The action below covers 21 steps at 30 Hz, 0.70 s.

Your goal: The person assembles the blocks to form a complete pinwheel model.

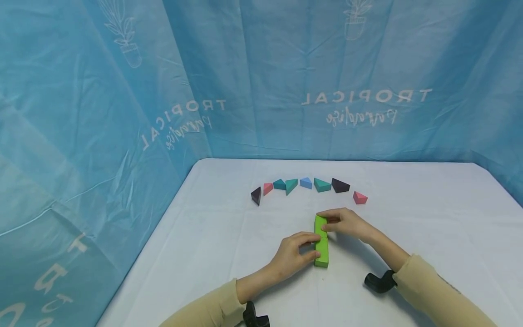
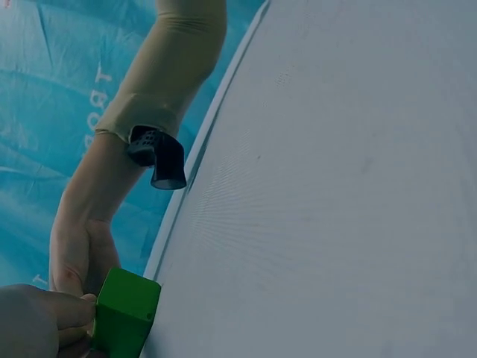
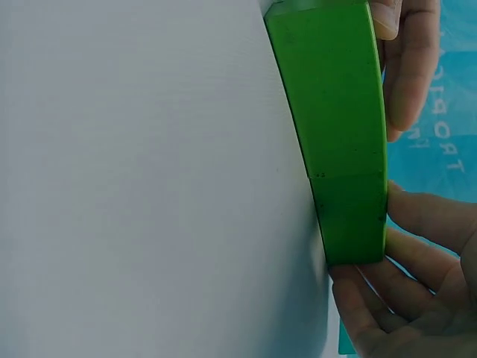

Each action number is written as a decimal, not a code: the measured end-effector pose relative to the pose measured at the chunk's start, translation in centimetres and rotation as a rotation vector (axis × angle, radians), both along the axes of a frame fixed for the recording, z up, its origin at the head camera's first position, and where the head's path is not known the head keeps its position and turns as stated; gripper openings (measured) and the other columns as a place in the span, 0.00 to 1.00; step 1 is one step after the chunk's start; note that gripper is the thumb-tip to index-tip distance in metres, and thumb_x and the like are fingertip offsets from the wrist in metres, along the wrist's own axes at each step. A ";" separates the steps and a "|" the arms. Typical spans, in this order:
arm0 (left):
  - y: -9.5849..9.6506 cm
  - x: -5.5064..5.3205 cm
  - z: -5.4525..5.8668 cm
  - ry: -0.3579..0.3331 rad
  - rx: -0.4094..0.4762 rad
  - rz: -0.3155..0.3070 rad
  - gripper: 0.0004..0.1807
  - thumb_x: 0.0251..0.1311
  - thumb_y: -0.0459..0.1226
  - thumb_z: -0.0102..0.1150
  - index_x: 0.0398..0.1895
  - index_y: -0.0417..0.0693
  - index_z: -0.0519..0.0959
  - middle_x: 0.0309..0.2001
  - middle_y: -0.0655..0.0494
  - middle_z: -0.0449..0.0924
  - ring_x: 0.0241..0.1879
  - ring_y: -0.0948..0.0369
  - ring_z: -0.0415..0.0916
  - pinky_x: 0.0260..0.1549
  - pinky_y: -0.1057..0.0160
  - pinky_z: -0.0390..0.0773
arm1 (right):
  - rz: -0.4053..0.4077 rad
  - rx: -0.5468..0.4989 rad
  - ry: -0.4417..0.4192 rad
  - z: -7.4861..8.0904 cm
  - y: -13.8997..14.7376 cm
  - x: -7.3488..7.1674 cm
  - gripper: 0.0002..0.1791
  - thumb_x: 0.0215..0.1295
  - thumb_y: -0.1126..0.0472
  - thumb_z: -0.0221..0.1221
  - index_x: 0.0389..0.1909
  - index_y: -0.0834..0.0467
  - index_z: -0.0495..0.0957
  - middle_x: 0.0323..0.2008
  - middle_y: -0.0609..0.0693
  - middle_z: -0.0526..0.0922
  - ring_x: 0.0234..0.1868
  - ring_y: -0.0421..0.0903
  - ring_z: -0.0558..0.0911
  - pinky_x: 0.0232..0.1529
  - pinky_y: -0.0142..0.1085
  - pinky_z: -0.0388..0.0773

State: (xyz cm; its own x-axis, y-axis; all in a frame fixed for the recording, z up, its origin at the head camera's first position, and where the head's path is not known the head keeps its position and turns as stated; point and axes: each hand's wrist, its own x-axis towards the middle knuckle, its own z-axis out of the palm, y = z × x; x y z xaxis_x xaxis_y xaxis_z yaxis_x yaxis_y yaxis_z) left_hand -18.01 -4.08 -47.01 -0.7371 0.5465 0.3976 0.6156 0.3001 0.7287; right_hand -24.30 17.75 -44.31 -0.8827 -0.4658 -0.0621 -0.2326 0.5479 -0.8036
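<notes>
Green blocks [image 1: 323,250] meet: my right hand [image 1: 346,224] pinches the far one; my left hand [image 1: 288,255], fingers spread, touches the near one.

Colored blocks [image 1: 321,252] on white table [image 1: 429,218]

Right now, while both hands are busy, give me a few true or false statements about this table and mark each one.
1. The left hand and the right hand both touch the green blocks. True.
2. The green blocks stand well apart. False: they meet end to end.
3. The rightmost small block is pinkish red. True.
4. The tabletop is black. False: the tabletop is white.
5. The curtain behind the table is blue. True.
</notes>
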 end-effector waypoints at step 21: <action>-0.1 0.5 0.0 0.039 -0.055 0.008 0.22 0.58 0.36 0.64 0.55 0.37 0.76 0.56 0.50 0.76 0.58 0.61 0.70 0.56 0.68 0.68 | 0.006 0.000 0.011 0.0 0.2 0.6 0.24 0.60 0.59 0.63 0.57 0.63 0.75 0.48 0.55 0.80 0.43 0.49 0.75 0.46 0.43 0.76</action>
State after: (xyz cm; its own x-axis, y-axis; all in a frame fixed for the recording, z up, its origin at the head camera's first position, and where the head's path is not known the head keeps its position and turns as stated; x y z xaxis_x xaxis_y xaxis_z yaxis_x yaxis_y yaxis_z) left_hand -17.54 -4.15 -47.00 -0.7258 0.5625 0.3959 0.6409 0.3440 0.6862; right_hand -23.72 17.91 -44.28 -0.8804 -0.4712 -0.0528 -0.2445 0.5467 -0.8009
